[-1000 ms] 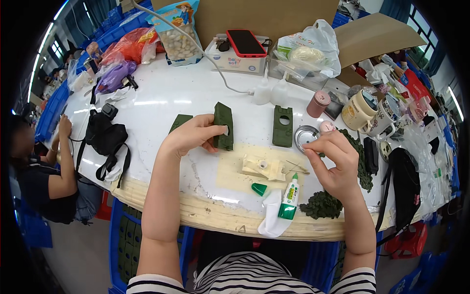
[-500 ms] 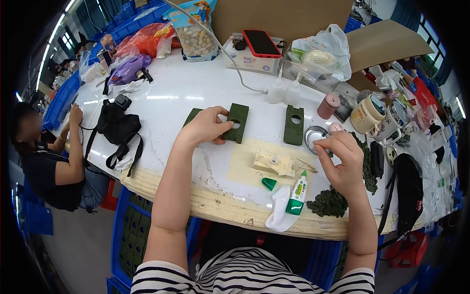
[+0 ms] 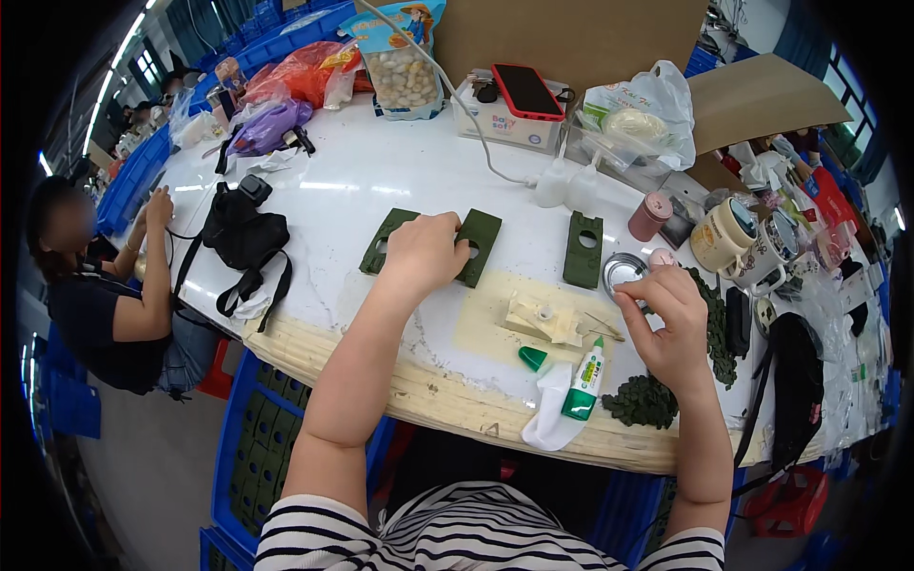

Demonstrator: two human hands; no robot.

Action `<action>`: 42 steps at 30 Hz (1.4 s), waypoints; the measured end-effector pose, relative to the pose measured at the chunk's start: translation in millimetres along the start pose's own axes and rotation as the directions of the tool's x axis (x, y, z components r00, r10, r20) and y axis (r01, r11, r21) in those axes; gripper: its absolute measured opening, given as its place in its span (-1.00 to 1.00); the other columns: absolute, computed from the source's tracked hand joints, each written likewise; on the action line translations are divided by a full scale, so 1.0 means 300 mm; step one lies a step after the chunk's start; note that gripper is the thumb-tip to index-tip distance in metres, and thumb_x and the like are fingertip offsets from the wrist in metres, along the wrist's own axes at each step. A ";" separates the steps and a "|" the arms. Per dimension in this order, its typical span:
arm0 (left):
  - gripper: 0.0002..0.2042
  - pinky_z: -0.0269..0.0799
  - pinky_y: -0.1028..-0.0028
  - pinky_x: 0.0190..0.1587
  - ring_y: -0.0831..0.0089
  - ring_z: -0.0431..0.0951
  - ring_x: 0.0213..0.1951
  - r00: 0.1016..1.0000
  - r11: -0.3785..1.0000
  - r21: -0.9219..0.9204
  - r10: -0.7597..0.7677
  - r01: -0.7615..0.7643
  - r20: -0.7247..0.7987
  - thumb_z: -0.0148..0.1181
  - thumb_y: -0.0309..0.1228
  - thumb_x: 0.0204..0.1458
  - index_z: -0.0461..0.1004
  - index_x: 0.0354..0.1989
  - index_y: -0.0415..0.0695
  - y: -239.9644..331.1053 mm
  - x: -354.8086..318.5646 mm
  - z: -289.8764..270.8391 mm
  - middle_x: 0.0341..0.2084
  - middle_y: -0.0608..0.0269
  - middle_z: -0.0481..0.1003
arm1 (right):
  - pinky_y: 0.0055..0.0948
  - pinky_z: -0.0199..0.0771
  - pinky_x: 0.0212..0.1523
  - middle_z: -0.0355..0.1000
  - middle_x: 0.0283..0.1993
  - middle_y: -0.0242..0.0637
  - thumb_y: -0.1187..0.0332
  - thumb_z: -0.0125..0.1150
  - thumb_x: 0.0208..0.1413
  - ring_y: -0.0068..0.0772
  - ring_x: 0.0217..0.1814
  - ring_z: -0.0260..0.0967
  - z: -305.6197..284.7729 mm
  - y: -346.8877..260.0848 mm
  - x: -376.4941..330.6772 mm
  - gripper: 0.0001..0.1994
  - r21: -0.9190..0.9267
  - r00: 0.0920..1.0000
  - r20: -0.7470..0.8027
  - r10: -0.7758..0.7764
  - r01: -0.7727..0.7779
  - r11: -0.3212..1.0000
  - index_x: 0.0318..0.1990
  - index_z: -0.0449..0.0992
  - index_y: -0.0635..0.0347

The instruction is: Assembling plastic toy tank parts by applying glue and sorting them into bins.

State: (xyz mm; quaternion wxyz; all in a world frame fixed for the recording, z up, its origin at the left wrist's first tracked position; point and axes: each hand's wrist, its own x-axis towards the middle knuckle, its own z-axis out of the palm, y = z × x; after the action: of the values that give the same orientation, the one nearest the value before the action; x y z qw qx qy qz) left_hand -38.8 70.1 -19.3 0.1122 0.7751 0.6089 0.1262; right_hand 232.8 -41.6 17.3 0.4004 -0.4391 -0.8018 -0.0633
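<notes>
My left hand (image 3: 427,255) is closed at the left edge of a dark green rectangular block (image 3: 486,238) with a round hole, its thumb beside the hole. Its other fingers are partly hidden behind the hand. To its left lies a second green block (image 3: 383,238), partly covered by the hand; a third green block (image 3: 582,249) lies apart on the right. My right hand (image 3: 671,309) hovers at a round metal dish (image 3: 621,270), thumb and forefinger pinched together. Whatever they hold, if anything, is too small to make out.
A masking-tape-covered block (image 3: 541,318), a glue bottle (image 3: 584,381), its green cap (image 3: 532,358) and a white cloth (image 3: 550,409) lie near the front. Small green pieces (image 3: 640,401) are heaped on the right. Squeeze bottles (image 3: 552,183) and mugs (image 3: 716,236) stand farther back. A person (image 3: 109,295) sits at left.
The view has shifted, so the table appears slightly farther right. My left hand has turned over the gap between two green blocks, and the held block now tilts more. The right hand stays pinched by the dish.
</notes>
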 end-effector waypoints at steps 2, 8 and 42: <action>-0.72 0.49 0.28 -0.24 0.12 0.59 -0.39 1.000 1.000 0.023 0.005 -0.004 -0.021 0.16 -0.27 0.00 0.54 -0.19 -0.18 0.005 -0.007 0.004 -0.47 0.04 0.58 | -0.32 0.28 -0.32 0.38 -0.53 -0.27 0.53 0.32 -0.14 -0.21 -0.41 0.31 0.001 -0.001 -0.001 -0.92 -0.002 1.000 0.008 -0.002 0.002 1.000 -0.46 0.52 0.23; -0.72 0.46 0.29 -0.30 0.15 0.58 -0.43 0.987 0.993 -0.112 -0.063 0.046 -0.146 0.20 -0.23 0.01 0.55 -0.23 -0.19 -0.056 0.004 -0.020 -0.52 0.06 0.57 | -0.32 0.27 -0.32 0.37 -0.53 -0.27 0.53 0.31 -0.13 -0.20 -0.41 0.30 0.002 -0.002 0.001 -0.92 -0.010 1.000 0.007 -0.026 0.026 1.000 -0.45 0.53 0.23; -0.48 0.44 0.26 -0.14 0.13 0.57 -0.21 0.980 0.963 -0.221 -0.179 0.156 -0.089 -0.09 0.05 0.19 0.41 -0.12 -0.27 -0.068 0.006 -0.063 -0.28 -0.09 0.52 | -0.33 0.28 -0.36 0.40 -0.52 -0.22 0.50 0.29 -0.07 -0.20 -0.43 0.33 -0.040 0.063 -0.012 -0.93 -0.053 0.990 -0.082 0.117 -0.122 0.991 -0.44 0.51 0.27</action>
State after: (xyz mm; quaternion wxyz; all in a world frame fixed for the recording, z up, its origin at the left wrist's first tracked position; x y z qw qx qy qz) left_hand -63.2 77.0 -8.2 0.1717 0.6963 0.6605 0.2222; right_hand 255.2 -38.0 18.1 0.4217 -0.4951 -0.7555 -0.0795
